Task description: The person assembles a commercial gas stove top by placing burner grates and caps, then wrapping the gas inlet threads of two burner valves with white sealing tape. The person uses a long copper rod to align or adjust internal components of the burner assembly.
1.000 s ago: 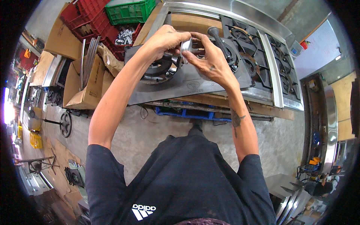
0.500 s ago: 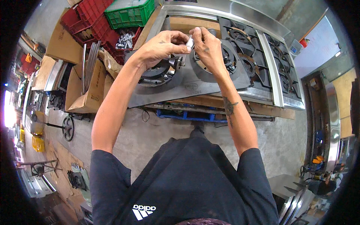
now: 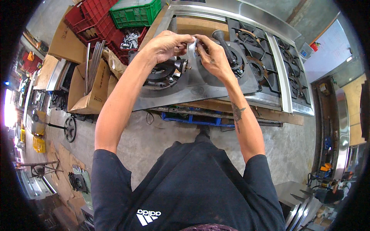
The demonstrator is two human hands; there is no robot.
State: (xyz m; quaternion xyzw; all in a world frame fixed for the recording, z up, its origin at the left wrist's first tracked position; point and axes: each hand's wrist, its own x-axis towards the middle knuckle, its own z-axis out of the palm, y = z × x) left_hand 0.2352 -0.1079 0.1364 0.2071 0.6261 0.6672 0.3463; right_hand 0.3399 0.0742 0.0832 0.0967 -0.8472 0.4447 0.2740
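Observation:
My left hand and my right hand meet above a dark steel cooktop plate. Between them is a shiny, silvery strip that looks partly see-through; its exact kind is unclear. Both hands pinch it near its top, and its lower part hangs free. Just below the left hand, a black gas valve with a brass-coloured end sticks out beside a round burner, which my left wrist partly covers. Beyond the right hand, a curved black burner tube rests over the second burner opening.
A stainless stove frame with black grates lies behind and to the right. At the left stand a cardboard box with metal rods, red crates, a green crate and a heap of small metal parts. A blue pallet sits underneath.
My hands have turned, and the silvery thing now shows as a longer strip hanging between them. My right hand has shifted slightly right and down, uncovering the curved burner tube.

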